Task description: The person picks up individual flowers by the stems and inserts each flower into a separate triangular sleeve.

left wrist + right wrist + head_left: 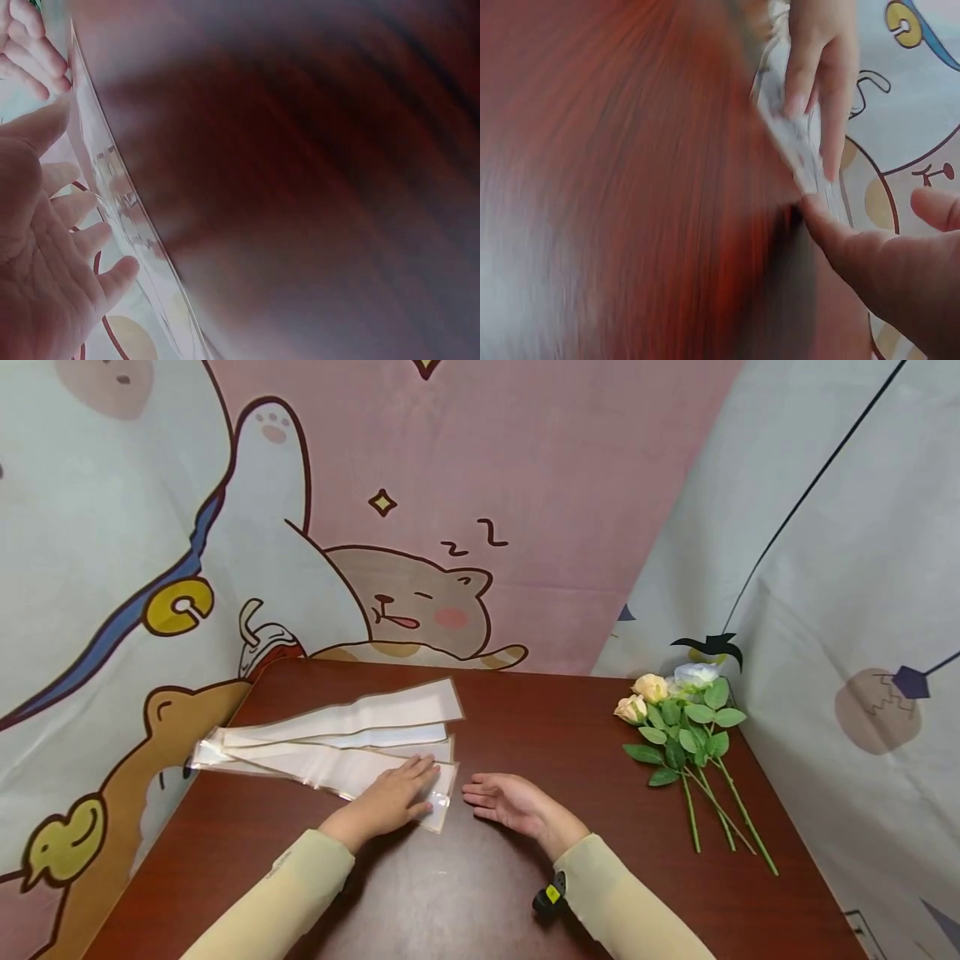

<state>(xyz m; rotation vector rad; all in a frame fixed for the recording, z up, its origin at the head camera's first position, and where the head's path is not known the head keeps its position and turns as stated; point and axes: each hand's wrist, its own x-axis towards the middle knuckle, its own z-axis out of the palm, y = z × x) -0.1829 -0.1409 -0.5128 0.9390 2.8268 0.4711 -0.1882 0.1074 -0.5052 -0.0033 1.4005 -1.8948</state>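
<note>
Several long, flat whitish strips with brown edges and clear plastic film [375, 710] lie fanned out on the left of the table. They overlap at their left ends and spread toward the middle. My left hand [386, 802] lies palm down over the right end of the nearest strip [322, 766], its fingers extended. Just right of that end is my right hand [517, 806], palm turned toward the strips, holding nothing. In the right wrist view, its fingertip [814, 204] is close to the strip's edge; whether it touches is unclear.
Artificial flowers lie at the table's right: peach roses [650, 687] and a pale bluish bloom [696, 674], with green leaves and long stems [738, 806] pointing toward me. The dark red-brown table [540, 718] meets a cartoon-printed cloth [562, 527] behind and at both sides.
</note>
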